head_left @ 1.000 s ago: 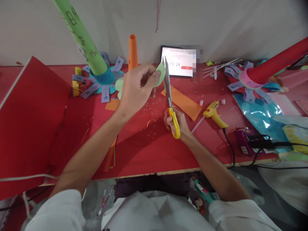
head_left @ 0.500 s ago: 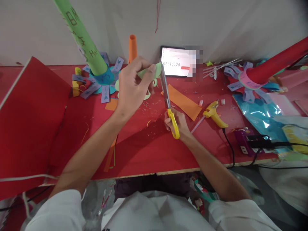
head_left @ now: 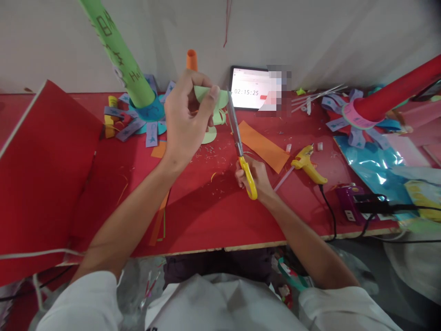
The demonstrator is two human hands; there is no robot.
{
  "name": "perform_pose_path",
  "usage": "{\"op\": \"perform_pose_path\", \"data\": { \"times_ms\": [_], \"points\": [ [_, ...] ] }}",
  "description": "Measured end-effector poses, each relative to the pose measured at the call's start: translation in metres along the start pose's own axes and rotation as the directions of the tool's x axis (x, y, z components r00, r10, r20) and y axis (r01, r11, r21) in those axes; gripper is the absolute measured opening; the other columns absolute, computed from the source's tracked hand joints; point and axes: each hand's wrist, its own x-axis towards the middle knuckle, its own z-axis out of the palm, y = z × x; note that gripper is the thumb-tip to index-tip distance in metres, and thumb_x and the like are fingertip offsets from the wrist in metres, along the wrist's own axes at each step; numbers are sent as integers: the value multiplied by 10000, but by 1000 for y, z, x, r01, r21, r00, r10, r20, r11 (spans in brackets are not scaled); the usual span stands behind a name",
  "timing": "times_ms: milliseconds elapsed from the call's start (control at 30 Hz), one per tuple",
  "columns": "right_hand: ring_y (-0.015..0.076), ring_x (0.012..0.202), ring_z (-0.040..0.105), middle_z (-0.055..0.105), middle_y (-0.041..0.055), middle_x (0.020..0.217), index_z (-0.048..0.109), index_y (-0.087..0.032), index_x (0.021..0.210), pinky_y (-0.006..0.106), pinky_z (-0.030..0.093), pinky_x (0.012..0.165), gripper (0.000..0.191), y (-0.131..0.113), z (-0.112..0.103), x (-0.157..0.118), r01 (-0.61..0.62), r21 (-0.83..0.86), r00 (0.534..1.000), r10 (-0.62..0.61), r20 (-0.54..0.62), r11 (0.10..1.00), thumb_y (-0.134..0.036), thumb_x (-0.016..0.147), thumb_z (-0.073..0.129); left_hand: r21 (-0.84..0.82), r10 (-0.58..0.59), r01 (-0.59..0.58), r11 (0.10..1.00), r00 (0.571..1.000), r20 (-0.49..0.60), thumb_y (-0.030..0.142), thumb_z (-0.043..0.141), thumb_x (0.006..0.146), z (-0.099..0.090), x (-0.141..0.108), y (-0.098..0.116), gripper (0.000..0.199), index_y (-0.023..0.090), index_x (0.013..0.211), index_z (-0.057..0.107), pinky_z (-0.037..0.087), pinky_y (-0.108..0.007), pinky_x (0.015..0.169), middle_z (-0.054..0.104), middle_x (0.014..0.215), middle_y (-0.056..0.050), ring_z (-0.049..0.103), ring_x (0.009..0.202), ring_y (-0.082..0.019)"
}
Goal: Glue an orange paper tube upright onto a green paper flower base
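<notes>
Between thumb and fingers, my left hand (head_left: 188,117) pinches a light green piece of paper (head_left: 222,98) above the table. My right hand (head_left: 253,174) grips yellow-handled scissors (head_left: 235,128), whose blades point away from me and meet the paper's right end. Whether the blades are fully closed I cannot make out. Beneath my left hand lie more pale green paper pieces (head_left: 209,136), partly hidden by it. An orange paper strip (head_left: 263,147) rests on the red table just right of the blades.
A yellow glue gun (head_left: 308,165) with a cord lies right, near a purple power box (head_left: 351,202). A tablet (head_left: 248,89) showing a timer leans on the wall. A green paper tube (head_left: 120,59) stands left, a red tube (head_left: 396,92) right. A red board (head_left: 48,174) rises at left.
My left hand has shifted slightly left and up with the green paper, uncovering more of the pale green pieces below. The scissors have barely moved. The timer reads one second more.
</notes>
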Motion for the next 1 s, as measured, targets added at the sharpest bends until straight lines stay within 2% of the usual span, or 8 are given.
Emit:
{"op": "perform_pose_path", "data": {
  "times_ms": [233, 367, 500, 600, 700, 800, 1000],
  "points": [
    [141, 436, 586, 574, -48, 538, 434, -277, 788, 275, 416, 441, 741, 3, 0, -1, -22, 29, 1000, 21, 16, 999, -977, 820, 674, 1, -6, 6, 1000, 1000, -14, 608, 814, 993, 0, -1, 4, 369, 302, 850, 667, 307, -337, 397, 437, 547, 79, 513, 386, -119],
    [157, 450, 621, 593, -40, 521, 463, -271, 787, 271, 411, 441, 717, 4, 0, 0, -40, 5, 999, 40, 16, 999, -948, 833, 696, 16, -34, 33, 999, 999, 12, 575, 805, 1019, -2, -1, -1, 342, 302, 875, 658, 330, -330, 422, 468, 561, 67, 519, 417, -116],
    [133, 445, 567, 556, -60, 537, 439, -275, 791, 271, 393, 435, 775, 1, 3, 0, -78, 59, 997, 77, 19, 995, -995, 746, 724, -5, 12, -12, 1000, 1000, 0, 610, 799, 1020, -3, 1, -9, 380, 285, 893, 650, 320, -314, 381, 443, 545, 85, 516, 402, -90],
    [112, 496, 503, 547, -64, 639, 466, -273, 854, 286, 397, 478, 795, 1, 6, 0, -14, 128, 1000, 11, 22, 992, -1048, 766, 620, -85, 11, -9, 996, 1000, 16, 570, 793, 1038, -1, 2, -8, 360, 275, 899, 641, 337, -296, 369, 483, 560, 94, 509, 394, -88],
    [119, 596, 488, 584, -39, 792, 516, -268, 948, 312, 413, 584, 756, 7, 8, 0, 107, 119, 994, -111, 24, 987, -1020, 869, 526, -186, -48, 61, 981, 996, 73, 461, 819, 1028, 3, -1, -1, 318, 276, 890, 600, 411, -278, 403, 602, 638, 76, 567, 448, -108],
    [124, 637, 488, 587, -30, 862, 541, -268, 986, 320, 402, 624, 717, 14, 7, 1, 137, 107, 989, -141, 35, 985, -981, 914, 525, -210, -112, 140, 968, 984, 139, 390, 836, 988, 6, -6, 5, 304, 278, 904, 565, 504, -275, 455, 699, 727, 52, 649, 517, -133],
    [133, 643, 478, 566, -31, 810, 554, -263, 945, 316, 390, 616, 782, 17, 7, 1, 115, 105, 993, -116, 0, 988, -1037, 841, 527, -200, -240, 283, 938, 947, 215, 519, 867, 926, 15, -14, -2, 422, 283, 924, 517, 557, -291, 502, 738, 710, 25, 692, 532, -170]
  ]
}}
